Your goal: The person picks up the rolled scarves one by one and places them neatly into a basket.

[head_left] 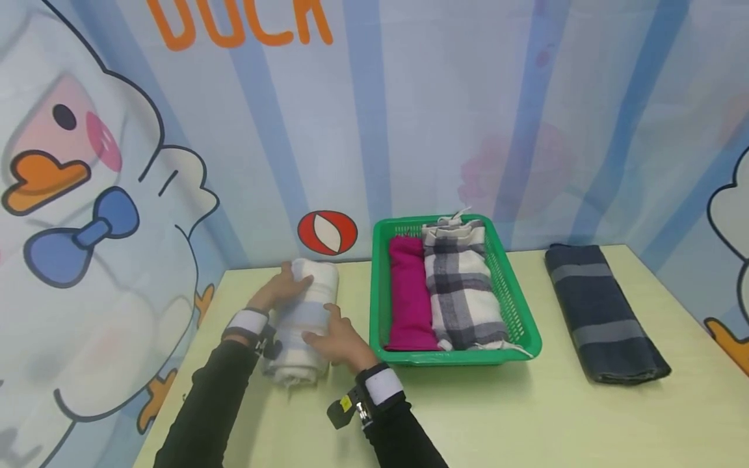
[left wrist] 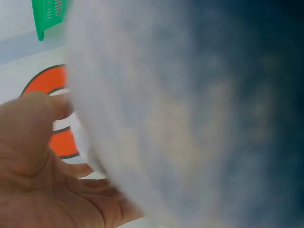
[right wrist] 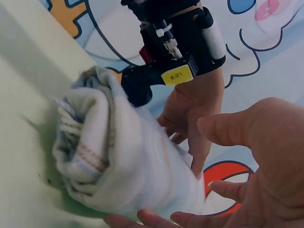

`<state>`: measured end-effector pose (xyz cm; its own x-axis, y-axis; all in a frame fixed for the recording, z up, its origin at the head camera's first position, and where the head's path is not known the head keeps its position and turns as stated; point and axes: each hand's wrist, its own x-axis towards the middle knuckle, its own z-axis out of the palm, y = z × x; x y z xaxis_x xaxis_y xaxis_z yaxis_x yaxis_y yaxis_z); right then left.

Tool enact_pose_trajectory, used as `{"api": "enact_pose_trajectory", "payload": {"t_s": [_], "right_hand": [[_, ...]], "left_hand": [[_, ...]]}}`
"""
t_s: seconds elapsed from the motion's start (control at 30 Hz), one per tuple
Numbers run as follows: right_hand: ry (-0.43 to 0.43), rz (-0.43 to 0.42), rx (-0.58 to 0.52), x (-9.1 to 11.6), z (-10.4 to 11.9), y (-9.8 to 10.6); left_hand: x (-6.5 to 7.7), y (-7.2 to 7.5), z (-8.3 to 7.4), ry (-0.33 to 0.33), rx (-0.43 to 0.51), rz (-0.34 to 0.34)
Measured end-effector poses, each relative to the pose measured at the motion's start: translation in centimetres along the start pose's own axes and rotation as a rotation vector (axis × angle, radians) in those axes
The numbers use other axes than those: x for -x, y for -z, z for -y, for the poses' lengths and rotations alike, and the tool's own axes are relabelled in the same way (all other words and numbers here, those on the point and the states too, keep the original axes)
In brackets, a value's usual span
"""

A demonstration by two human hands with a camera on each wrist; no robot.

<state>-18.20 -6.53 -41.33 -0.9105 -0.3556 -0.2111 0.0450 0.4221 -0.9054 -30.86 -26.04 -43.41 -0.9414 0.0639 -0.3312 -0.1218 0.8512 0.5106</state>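
A rolled white scarf (head_left: 301, 325) with pale blue bands lies near the left side of the table, its spiral end facing me. My left hand (head_left: 285, 287) grips its far left part, thumb over the top. In the left wrist view, the blurred scarf (left wrist: 142, 114) covers most of the picture beside the left hand (left wrist: 57, 175). My right hand (head_left: 341, 339) is at the roll's right side, with fingers spread and thumb apart. The right wrist view shows that right hand (right wrist: 266, 166) with its lower fingertips at the scarf's (right wrist: 142, 156) side.
Right of the hands stands a green basket (head_left: 456, 357), holding a magenta rolled cloth (head_left: 409, 292) and a checked fringed scarf (head_left: 465, 286) side by side. Farther right lies a folded dark scarf (head_left: 603, 312) with grey bands. A printed cartoon backdrop (head_left: 433, 130) rises behind the table (head_left: 585, 422).
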Motion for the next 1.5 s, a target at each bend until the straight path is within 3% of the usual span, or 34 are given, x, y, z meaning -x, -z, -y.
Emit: {"api": "enact_pose_trajectory", "payload": {"t_s": [0.2, 0.4, 0.7, 0.9, 1.17, 1.5], "right_hand": [[-0.006, 0.029, -0.009, -0.1, -1.0, -0.6], [0.001, 0.048, 0.002, -0.3, -2.0, -1.3], [0.017, 0.008, 0.027, -0.7, -2.7, -2.3], [0.009, -0.008, -0.028, -1.2, -3.4, -2.7], [0.006, -0.017, -0.082, -1.4, -4.1, -3.0], [0.002, -0.004, -0.157, -1.6, -4.4, -3.3]], "left_hand": [[0.5, 0.2, -0.3, 0.003, 0.030, 0.033], [0.0, 0.2, -0.1, 0.029, 0.076, 0.075], [-0.1, 0.2, -0.1, 0.071, 0.053, 0.093], [-0.2, 0.1, 0.2, 0.060, 0.058, 0.100], [-0.1, 0.4, 0.6, 0.103, 0.104, 0.126], [-0.2, 0.6, 0.8, 0.123, 0.128, 0.106]]}}
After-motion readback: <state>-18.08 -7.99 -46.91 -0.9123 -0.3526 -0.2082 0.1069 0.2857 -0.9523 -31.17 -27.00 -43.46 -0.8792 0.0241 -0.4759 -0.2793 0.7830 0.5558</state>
